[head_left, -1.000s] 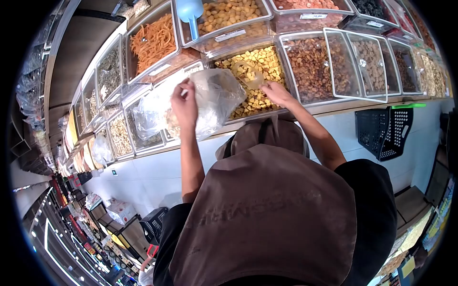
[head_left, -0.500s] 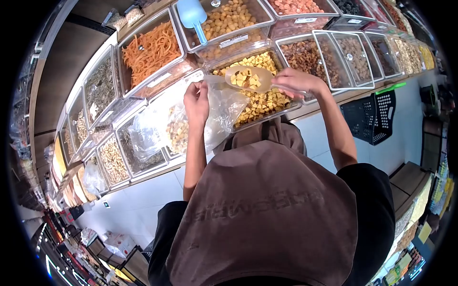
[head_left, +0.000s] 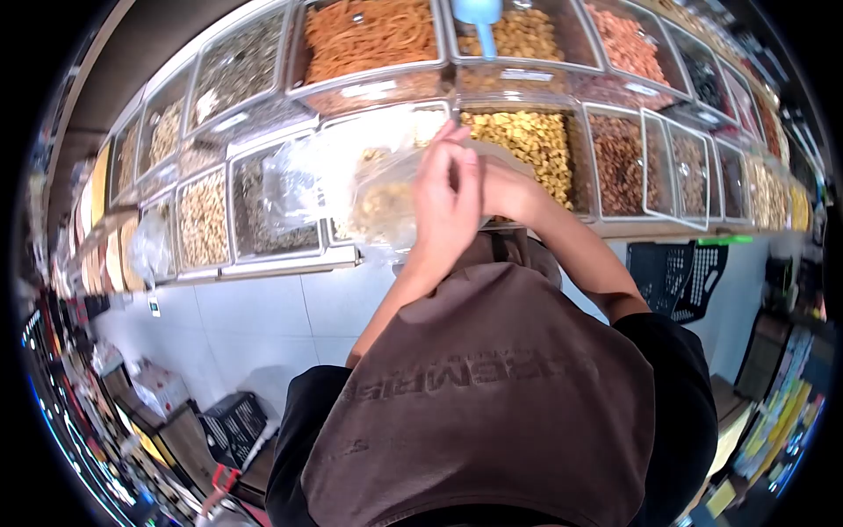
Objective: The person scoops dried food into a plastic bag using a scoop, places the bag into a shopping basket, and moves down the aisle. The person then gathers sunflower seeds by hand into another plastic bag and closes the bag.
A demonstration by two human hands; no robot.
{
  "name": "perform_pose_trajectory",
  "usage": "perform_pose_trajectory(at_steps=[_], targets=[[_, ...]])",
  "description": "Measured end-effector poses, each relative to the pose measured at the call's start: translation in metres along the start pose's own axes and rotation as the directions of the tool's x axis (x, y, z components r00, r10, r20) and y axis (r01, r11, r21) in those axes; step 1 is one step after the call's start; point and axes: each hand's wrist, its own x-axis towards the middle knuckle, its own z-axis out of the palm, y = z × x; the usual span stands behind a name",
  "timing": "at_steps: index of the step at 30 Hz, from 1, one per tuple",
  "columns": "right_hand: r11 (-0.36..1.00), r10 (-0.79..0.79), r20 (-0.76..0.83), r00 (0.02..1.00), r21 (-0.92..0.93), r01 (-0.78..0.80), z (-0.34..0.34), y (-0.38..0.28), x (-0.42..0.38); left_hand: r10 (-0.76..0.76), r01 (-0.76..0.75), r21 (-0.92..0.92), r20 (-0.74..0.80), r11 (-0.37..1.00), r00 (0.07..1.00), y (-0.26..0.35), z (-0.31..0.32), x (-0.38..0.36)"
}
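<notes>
Behind the left hand (head_left: 446, 206) — plastic bag (head_left: 386, 189), yellow-cube bin (head_left: 527, 145).

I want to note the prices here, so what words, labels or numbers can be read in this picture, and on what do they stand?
None can be read for sure.
White labels on the bin fronts: blurred.
Lettering on the brown apron: mirrored and faint, unreadable.
Small tag on the white wall: too small.

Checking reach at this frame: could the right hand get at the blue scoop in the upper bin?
Probably yes: the right hand is by the bag, and nothing blocks the open bin holding the blue scoop, though it seems a stretch.
</notes>
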Motion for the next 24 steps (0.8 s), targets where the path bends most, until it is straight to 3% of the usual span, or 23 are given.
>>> perform_pose_trajectory(at_steps=[1, 3, 5, 7, 8, 11, 12, 14, 15, 17, 19, 20, 21, 23, 24], targets=[[1.0, -0.027, 0.023, 0.999, -0.002, 0.028, 0.004, -0.006, 0.001, -0.023, 0.023, 0.001, -0.009, 1.0, 1.0, 0.008, -0.003, -0.005], [0.923, 0.074, 0.009, 0.997, 0.378, -0.072, 0.008, -0.011, 0.0, 0.033, -0.029, 0.159, -0.028, 0.987, 0.999, 0.014, -0.014, -0.012], [0.952, 0.022, 0.005, 1.0, 0.305, -0.023, 0.004, -0.011, 0.006, 0.048, -0.028, 0.227, -0.086, 0.974, 0.995, 0.011, -0.02, -0.018], [0.97, -0.071, 0.034, 0.997, -0.229, 0.077, 0.0, 0.003, 0.017, 0.072, -0.037, 0.275, -0.115, 0.961, 0.991, 0.007, -0.019, -0.021], [0.964, 0.073, 0.068, 0.995, -0.262, -0.053, -0.001, 0.01, 0.014, 0.027, 0.003, 0.273, -0.104, 0.962, 0.994, 0.004, -0.019, -0.022], [0.989, 0.059, 0.071, 0.996, -0.138, -0.049, -0.034, 0.02, -0.021, -0.035, 0.041, 0.24, -0.025, 0.97, 0.999, -0.019, -0.009, -0.03], [0.964, 0.265, 0.149, 0.953, -0.063, -0.258, -0.048, 0.014, -0.032, 0.006, -0.029, 0.335, 0.072, 0.942, 0.997, -0.029, -0.004, -0.035], [0.928, 0.36, 0.116, 0.926, -0.146, -0.343, -0.054, 0.032, -0.056, 0.051, -0.156, 0.431, 0.246, 0.889, 0.968, -0.059, 0.008, -0.047], [0.887, 0.429, 0.086, 0.899, -0.227, -0.402, -0.057, 0.04, -0.07, 0.052, -0.162, 0.414, 0.265, 0.896, 0.963, -0.073, 0.013, -0.051], [0.857, 0.49, 0.035, 0.871, -0.204, -0.474, -0.059, 0.055, -0.094, 0.002, -0.176, 0.445, 0.364, 0.878, 0.931, -0.095, 0.021, -0.059], [0.756, 0.631, -0.067, 0.773, -0.171, -0.632, -0.057, 0.077, -0.109, -0.017, -0.188, 0.455, 0.409, 0.87, 0.912, -0.112, 0.029, -0.065], [0.693, 0.709, 0.002, 0.705, -0.187, -0.697, -0.06, 0.083, -0.112, -0.029, -0.18, 0.469, 0.405, 0.865, 0.914, -0.12, 0.035, -0.068], [0.683, 0.72, 0.005, 0.694, -0.179, -0.708, -0.054, 0.092, -0.118, -0.042, -0.172, 0.482, 0.401, 0.859, 0.915, -0.128, 0.039, -0.073], [0.628, 0.714, -0.208, 0.669, -0.233, -0.743, -0.03, 0.124, -0.13, -0.056, -0.156, 0.474, 0.403, 0.867, 0.913, -0.14, 0.045, -0.074], [0.599, 0.736, -0.197, 0.648, -0.257, -0.759, -0.025, 0.128, -0.126, -0.043, -0.192, 0.502, 0.419, 0.843, 0.907, -0.143, 0.045, -0.071]])
